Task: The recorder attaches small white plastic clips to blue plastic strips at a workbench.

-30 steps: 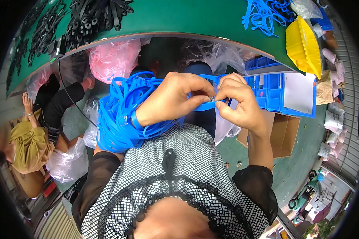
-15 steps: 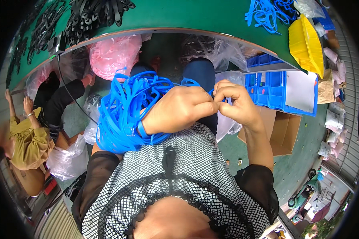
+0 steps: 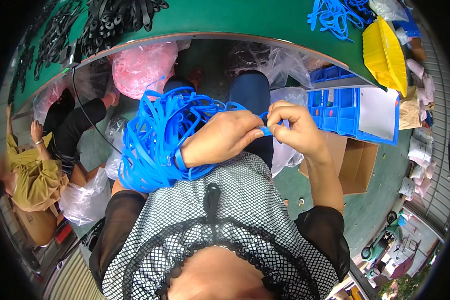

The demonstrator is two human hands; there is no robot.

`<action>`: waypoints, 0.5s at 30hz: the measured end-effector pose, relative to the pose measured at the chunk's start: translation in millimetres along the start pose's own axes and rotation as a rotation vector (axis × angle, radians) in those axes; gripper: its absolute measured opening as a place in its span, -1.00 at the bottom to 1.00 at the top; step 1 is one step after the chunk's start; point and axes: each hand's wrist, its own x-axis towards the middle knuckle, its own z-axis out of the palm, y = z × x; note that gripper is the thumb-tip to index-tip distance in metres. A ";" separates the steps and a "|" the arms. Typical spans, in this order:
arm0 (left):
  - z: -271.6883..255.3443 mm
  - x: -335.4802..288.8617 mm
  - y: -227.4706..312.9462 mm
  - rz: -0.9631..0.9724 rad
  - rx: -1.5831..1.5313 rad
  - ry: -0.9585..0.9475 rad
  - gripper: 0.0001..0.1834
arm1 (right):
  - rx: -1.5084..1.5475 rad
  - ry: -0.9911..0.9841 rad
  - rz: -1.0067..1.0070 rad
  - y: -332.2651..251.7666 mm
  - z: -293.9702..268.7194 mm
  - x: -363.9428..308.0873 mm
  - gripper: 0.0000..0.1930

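Head view: left hand [image 3: 222,137] has its fingers nearly closed, thumb and fingertips pinching a blue strap [image 3: 265,131]. Right hand [image 3: 296,127] is curled, thumb and forefinger pinched on the same strap. Strap sits between the two hands, in front of the torso. Tangled blue strap bundle [image 3: 152,150] is looped around the left forearm and wrist. Versus half a second ago: left fingers are straighter, knuckles less bunched, and a bit of strap shows between the fingertips where the left hand covered it. Bundle stays on the forearm. Green worktop [image 3: 235,17], yellow bin [image 3: 382,55] and black straps [image 3: 117,22] look unchanged. Co-worker [image 3: 35,175] at left: one forearm raised toward the worktop edge, not visible a second ago.
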 end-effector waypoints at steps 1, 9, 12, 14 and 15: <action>0.2 -0.7 -2.2 0.040 -0.008 -0.023 -0.82 | -0.088 -0.022 -0.063 1.1 0.2 0.8 -0.99; -11.9 -6.7 0.8 -0.294 -0.842 -0.348 -0.72 | -0.007 -0.180 -0.246 -11.5 -0.3 10.1 -0.96; -5.9 -10.1 0.4 -0.279 -1.165 -0.335 -0.70 | 0.074 -0.192 -0.301 -8.2 5.5 14.4 -0.95; -1.6 -13.0 -3.6 -0.336 -1.286 -0.324 -0.69 | 0.099 -0.193 -0.332 -5.0 6.2 15.9 -0.94; -0.7 -14.7 -5.3 -0.398 -1.408 -0.314 -0.67 | 0.078 -0.147 -0.337 -3.0 7.0 16.1 -0.95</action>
